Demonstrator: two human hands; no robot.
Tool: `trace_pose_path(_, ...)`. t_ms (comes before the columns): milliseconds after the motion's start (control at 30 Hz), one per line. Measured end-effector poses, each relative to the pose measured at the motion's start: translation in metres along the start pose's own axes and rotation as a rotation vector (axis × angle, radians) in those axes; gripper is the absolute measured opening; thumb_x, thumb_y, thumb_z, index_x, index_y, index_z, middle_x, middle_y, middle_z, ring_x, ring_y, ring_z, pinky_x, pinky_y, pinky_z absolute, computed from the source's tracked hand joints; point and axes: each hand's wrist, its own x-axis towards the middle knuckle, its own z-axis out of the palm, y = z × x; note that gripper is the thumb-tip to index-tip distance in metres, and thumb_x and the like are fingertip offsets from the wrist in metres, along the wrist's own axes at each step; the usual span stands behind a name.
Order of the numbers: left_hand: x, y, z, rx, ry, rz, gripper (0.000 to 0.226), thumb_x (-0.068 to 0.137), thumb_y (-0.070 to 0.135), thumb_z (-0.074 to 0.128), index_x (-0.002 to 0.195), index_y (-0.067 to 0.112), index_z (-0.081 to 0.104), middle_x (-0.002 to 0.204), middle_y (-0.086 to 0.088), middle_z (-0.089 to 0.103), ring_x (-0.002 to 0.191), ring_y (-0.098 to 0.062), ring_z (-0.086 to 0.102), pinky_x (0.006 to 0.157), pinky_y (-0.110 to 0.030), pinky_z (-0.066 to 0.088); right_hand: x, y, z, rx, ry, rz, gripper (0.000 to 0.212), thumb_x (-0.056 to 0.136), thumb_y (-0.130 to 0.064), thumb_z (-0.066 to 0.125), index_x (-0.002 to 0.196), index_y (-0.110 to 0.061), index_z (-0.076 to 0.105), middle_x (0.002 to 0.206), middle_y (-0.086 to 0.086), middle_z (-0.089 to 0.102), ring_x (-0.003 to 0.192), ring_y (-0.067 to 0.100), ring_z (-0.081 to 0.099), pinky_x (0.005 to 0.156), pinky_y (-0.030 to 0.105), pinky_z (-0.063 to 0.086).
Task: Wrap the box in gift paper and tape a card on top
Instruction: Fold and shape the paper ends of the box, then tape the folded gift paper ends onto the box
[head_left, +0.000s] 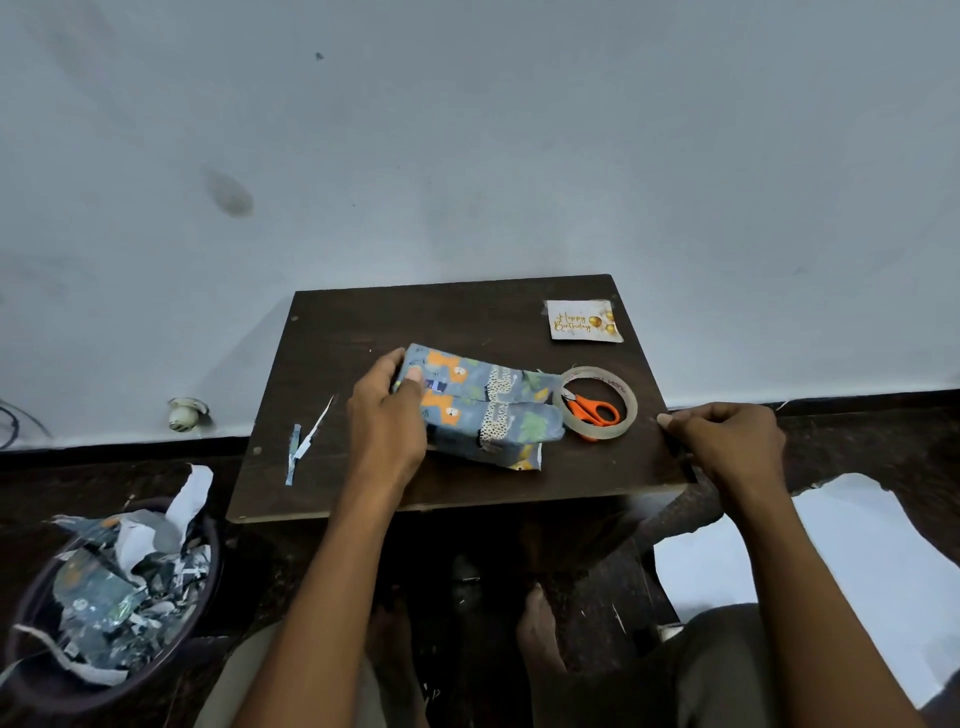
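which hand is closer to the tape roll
Right. The right hand is at the table's right edge, just beside the tape roll; the left hand grips the wrapped box's far end.

Pale wall (467, 130), dark table (363, 322)

Bare forearms with no sleeves are seen, light khaki trousers (727, 670) are worn, and bare feet (537, 631) are glimpsed below.

table (363, 322): dark matt wood | box (488, 410): printed paper | tape roll (626, 415): glossy clear
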Motion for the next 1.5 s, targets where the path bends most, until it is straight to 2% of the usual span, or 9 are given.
trace_pose_path(133,0.013,-0.005,-0.019,-0.053,0.141,-0.106,0.027,0.103,0.01,0.047,0.091,0.024,0.067,0.088,0.002,0.072,0.08,-0.02,0.067,0.072,-0.032,0.054,-0.001,-0.001,-0.001,0.009,-0.002,0.015,0.013,0.08,-0.016,0.084,0.07,-0.011,0.077,0.07,0.004,0.073,0.078,0.018,0.07,0.079,0.03,0.051)
trace_pose_path(233,0.017,-0.01,-0.03,-0.027,0.134,-0.118,0.023,0.104,0.01,0.046,0.105,0.02,0.066,0.097,-0.001,0.072,0.081,-0.018,0.067,0.071,-0.031,0.055,0.0,-0.002,0.0,-0.002,-0.002,0.023,0.014,0.08,-0.017,0.084,0.069,-0.011,0.077,0.072,0.004,0.074,0.08,0.02,0.07,0.085,0.034,0.054)
trace_pose_path(433,0.014,-0.011,-0.03,0.021,0.161,-0.099,0.04,0.103,0.011,0.05,0.143,0.012,0.054,0.127,0.002,0.062,0.112,-0.018,0.063,0.096,-0.035,0.052,-0.001,-0.002,0.003,-0.027,0.049,0.027,0.02,0.079,-0.019,0.083,0.062,-0.015,0.074,0.068,0.003,0.072,0.081,0.022,0.069,0.091,0.04,0.055)
trace_pose_path(600,0.013,-0.007,-0.029,0.014,0.179,-0.095,0.046,0.102,0.012,0.051,0.148,0.014,0.047,0.13,0.004,0.058,0.108,-0.013,0.059,0.089,-0.024,0.049,-0.001,0.0,0.005,-0.038,0.068,0.023,0.02,0.08,-0.023,0.082,0.062,-0.021,0.075,0.069,0.002,0.073,0.09,0.026,0.07,0.092,0.037,0.053)
trace_pose_path(800,0.012,-0.004,-0.03,0.119,0.258,-0.014,0.053,0.098,0.018,0.057,0.15,0.018,0.047,0.15,-0.002,0.052,0.137,-0.019,0.049,0.115,-0.04,0.04,0.002,0.002,0.008,-0.08,0.078,0.017,0.016,0.079,-0.026,0.081,0.066,-0.017,0.078,0.069,0.004,0.074,0.086,0.024,0.07,0.086,0.03,0.05)
trace_pose_path(967,-0.006,0.009,-0.013,0.272,0.317,0.315,0.052,0.094,0.015,0.059,0.146,0.01,0.052,0.149,-0.008,0.054,0.139,-0.022,0.047,0.117,-0.036,0.035,-0.002,-0.002,0.008,-0.111,0.1,-0.013,0.011,0.082,-0.022,0.079,0.073,-0.016,0.078,0.076,0.007,0.075,0.078,0.019,0.064,0.079,0.025,0.043)
trace_pose_path(1167,-0.043,0.017,0.051,0.384,-0.029,0.864,0.046,0.086,0.002,0.058,0.132,0.003,0.064,0.131,-0.009,0.065,0.124,-0.022,0.057,0.108,-0.028,0.043,-0.004,-0.006,0.009,-0.115,0.121,-0.015,0.015,0.082,-0.02,0.078,0.067,-0.02,0.074,0.078,0.007,0.074,0.067,0.008,0.052,0.077,0.024,0.041)
trace_pose_path(1300,-0.063,0.008,0.1,0.583,-0.329,0.898,0.054,0.082,0.0,0.058,0.135,0.002,0.059,0.139,-0.011,0.06,0.132,-0.024,0.051,0.115,-0.032,0.036,-0.005,-0.006,0.008,-0.126,0.127,-0.021,0.014,0.081,-0.02,0.078,0.068,-0.019,0.076,0.076,0.005,0.073,0.067,0.005,0.053,0.076,0.023,0.04)
trace_pose_path(1500,-0.057,-0.013,0.131,0.852,-0.336,0.819,0.033,0.075,0.0,0.065,0.107,0.009,0.071,0.114,-0.006,0.067,0.111,-0.026,0.059,0.101,-0.035,0.042,-0.004,-0.005,0.002,-0.073,0.111,-0.027,0.018,0.08,-0.019,0.076,0.062,-0.018,0.074,0.067,-0.001,0.071,0.07,0.006,0.062,0.063,0.015,0.043)
